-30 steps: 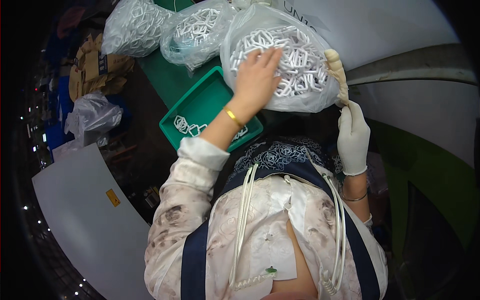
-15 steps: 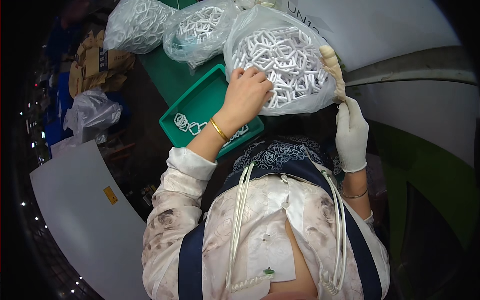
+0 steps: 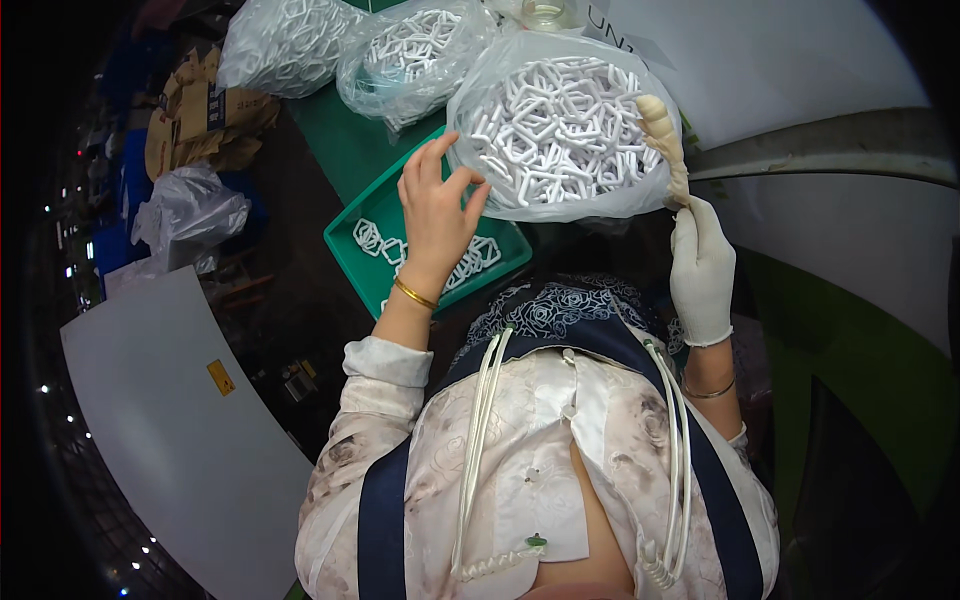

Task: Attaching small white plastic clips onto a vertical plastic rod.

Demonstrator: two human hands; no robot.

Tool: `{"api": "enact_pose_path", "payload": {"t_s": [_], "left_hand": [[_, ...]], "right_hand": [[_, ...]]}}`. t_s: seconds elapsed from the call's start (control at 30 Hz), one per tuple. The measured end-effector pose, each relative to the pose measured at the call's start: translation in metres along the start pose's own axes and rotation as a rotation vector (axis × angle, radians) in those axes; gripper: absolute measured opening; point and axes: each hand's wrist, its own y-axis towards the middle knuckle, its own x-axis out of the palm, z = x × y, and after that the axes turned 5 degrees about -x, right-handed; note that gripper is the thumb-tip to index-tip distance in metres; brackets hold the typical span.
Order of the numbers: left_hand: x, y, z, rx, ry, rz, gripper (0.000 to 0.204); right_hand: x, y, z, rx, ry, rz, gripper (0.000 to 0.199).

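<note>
A clear plastic bag (image 3: 560,130) packed with white hexagonal plastic pieces rests over the far end of a green tray (image 3: 352,238). My right hand (image 3: 700,270), in a white glove, grips the bag's twisted neck (image 3: 665,135) at the right. My bare left hand (image 3: 435,215), with a gold bangle on the wrist, hovers over the tray just left of the bag, fingers spread, holding nothing. A few white hexagonal pieces (image 3: 385,240) lie loose in the tray under that hand.
Two more clear bags (image 3: 410,50) (image 3: 285,40) of white pieces lie farther back on the green surface. Crumpled brown cardboard (image 3: 195,125) and a grey plastic bag (image 3: 185,210) are at the left. A pale grey panel (image 3: 160,400) lies lower left; a white board (image 3: 780,60) upper right.
My left hand has come off the bag's side and moved down-left over the tray, fingers now spread. The right hand keeps its hold on the bag's neck.
</note>
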Motion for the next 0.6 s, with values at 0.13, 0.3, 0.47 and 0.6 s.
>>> {"api": "enact_pose_path", "payload": {"t_s": [0.13, 0.3, 0.47, 0.6], "left_hand": [[0.001, -0.011, -0.004, -0.086, -0.174, 0.087, 0.016], [0.03, -0.052, -0.077, -0.311, -0.184, 0.104, 0.019], [0.055, -0.123, -0.153, -0.461, -0.015, -0.648, 0.032], [0.065, -0.144, -0.136, -0.446, 0.139, -0.749, 0.053]], "right_hand": [[0.002, 0.001, -0.003, -0.027, -0.006, 0.006, 0.026], [0.015, -0.021, -0.006, 0.011, 0.01, 0.073, 0.026], [0.037, -0.041, -0.012, 0.051, 0.048, 0.038, 0.026], [0.036, -0.039, -0.003, 0.053, 0.057, 0.037, 0.024]]}}
